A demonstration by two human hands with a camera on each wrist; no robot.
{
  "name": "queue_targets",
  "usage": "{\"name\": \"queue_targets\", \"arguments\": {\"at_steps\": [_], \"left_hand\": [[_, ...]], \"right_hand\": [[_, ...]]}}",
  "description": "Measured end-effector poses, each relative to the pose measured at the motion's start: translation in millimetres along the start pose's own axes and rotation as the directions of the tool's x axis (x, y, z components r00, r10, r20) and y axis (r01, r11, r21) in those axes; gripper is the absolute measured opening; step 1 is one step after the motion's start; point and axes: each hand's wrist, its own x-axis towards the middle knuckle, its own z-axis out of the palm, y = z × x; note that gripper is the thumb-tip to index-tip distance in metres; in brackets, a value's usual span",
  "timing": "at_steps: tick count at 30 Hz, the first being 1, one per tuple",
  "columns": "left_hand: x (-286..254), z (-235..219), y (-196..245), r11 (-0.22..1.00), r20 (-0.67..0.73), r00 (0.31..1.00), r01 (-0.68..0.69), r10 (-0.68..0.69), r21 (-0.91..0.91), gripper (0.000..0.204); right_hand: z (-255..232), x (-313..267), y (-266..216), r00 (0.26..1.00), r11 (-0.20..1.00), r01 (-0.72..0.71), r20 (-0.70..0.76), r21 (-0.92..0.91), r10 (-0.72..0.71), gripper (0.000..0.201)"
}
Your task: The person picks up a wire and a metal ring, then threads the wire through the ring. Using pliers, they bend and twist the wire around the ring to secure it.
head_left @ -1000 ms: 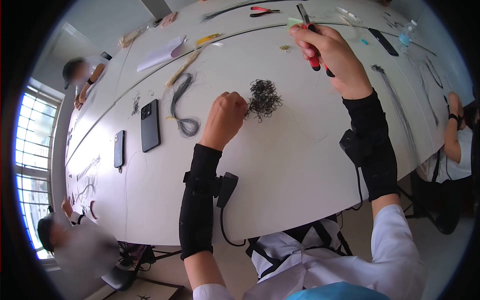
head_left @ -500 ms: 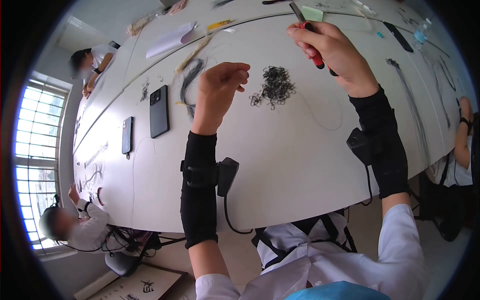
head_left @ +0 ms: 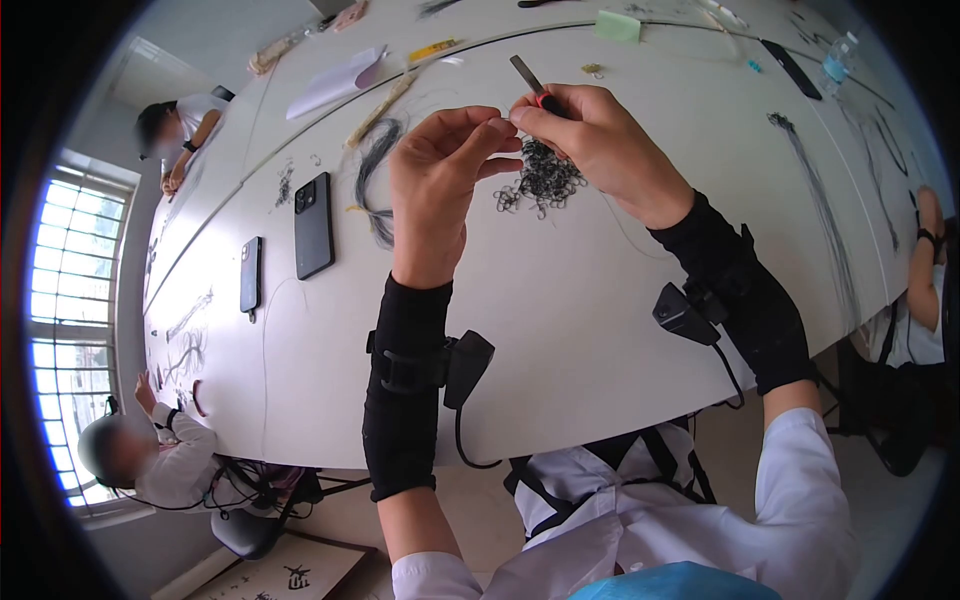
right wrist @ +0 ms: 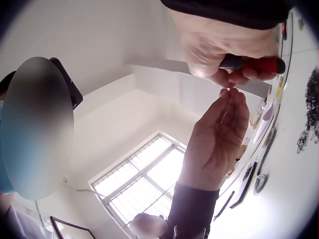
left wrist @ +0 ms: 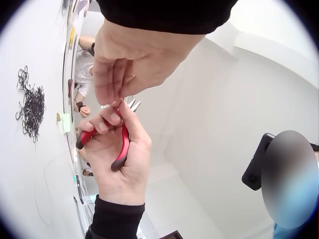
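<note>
Pliers (head_left: 526,74) with red-and-black handles are in my right hand (head_left: 622,152), their metal jaws pointing up and away. In the left wrist view the fingers curl round the red handle (left wrist: 124,144). My left hand (head_left: 432,190) is raised beside it, thumb and fingertips pinched together at the tip of the right thumb. A tiny thing shows between the fingertips in the right wrist view, too small to make out its kind. Below and behind the hands a pile of small black wire loops (head_left: 545,185) lies on the white table (head_left: 560,330), partly hidden by the right hand.
Two phones, one large (head_left: 313,225) and one small (head_left: 250,275), lie at left. Near them is a grey bundle of strands (head_left: 375,170). More long strands (head_left: 815,210) lie at right. A green paper (head_left: 618,27) and a bottle (head_left: 838,65) are farther back. Other people sit around the table.
My left hand has risen from the wire loop pile and turned its palm toward the right. My right hand has moved left with the pliers, so both hands' fingertips now meet.
</note>
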Motion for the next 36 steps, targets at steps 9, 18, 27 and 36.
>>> {"name": "queue_targets", "arguments": {"at_steps": [9,18,27,36], "left_hand": [[0,-3,-3,0.967,0.033,0.993,0.101,-0.112,0.233,0.024],[5,-18,-4,0.937,0.099,0.970,0.241,-0.223,-0.253,0.016],[3,-12,-2,0.933,0.098,0.962,0.273,-0.257,-0.236,0.016],[4,-16,-6,0.938,0.161,0.962,0.255,-0.221,-0.234,0.016]], "right_hand": [[-1,0,0,0.996,0.971,0.068,-0.045,-0.230,-0.080,0.029],[-1,3,2,0.985,0.974,0.156,-0.050,-0.162,-0.166,0.029],[0,3,7,0.984,0.965,0.175,-0.008,-0.196,-0.180,0.028],[-3,2,0,0.993,0.957,0.116,0.065,-0.267,-0.102,0.026]]}}
